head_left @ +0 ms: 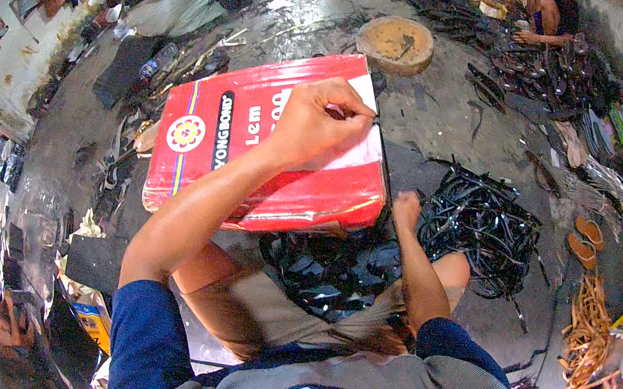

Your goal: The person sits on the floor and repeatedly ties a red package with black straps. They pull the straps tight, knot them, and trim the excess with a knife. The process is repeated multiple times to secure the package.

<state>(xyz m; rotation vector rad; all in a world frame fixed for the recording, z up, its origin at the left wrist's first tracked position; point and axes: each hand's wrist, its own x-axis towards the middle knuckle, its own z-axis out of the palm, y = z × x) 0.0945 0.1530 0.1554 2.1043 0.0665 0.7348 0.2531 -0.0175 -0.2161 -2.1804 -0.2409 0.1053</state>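
Note:
A red cardboard carton (311,194) with a flower emblem stands in front of my crossed legs. Over its top rests my left hand (328,119), fingers pinched together at the right edge. A thin black strip (386,170) runs from those fingertips down along the carton's right side toward my right hand (406,210). My right hand is closed beside the carton's lower right corner; what lies inside its fingers is mostly hidden. In my lap sits a heap of glossy black strips (331,272). Another tangled pile of black strips (478,231) lies on the floor to my right.
A round wooden block (394,43) stands beyond the carton. Orange sandals (585,243) and a bundle of tan strips (589,332) are at the far right. Another person (551,20) crouches by dark strips (545,77) at the upper right. Scraps litter the left.

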